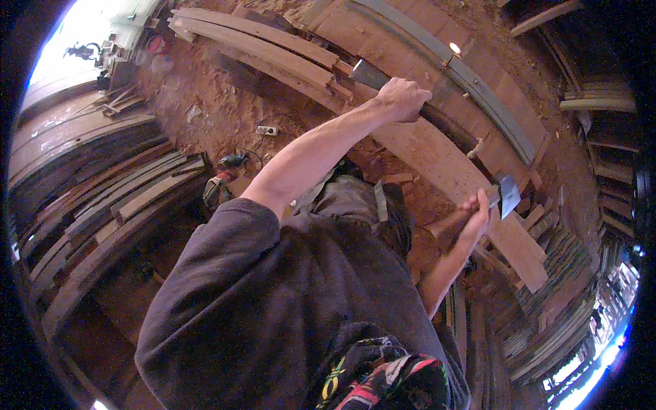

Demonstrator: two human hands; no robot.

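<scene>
Left hand (404, 101) clamped round dark bar (449, 125). Plank (437, 157) beneath, running on past right hand (480, 208). Right hand, well apart, grips hatchet (508, 197). Seems mid-work, neither tool set down; amount done or left can't be told.

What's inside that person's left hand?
The left hand is closed around a dark bar. You can see the bar poking out both sides, but the stretch inside the grip is covered by the hand.
</scene>
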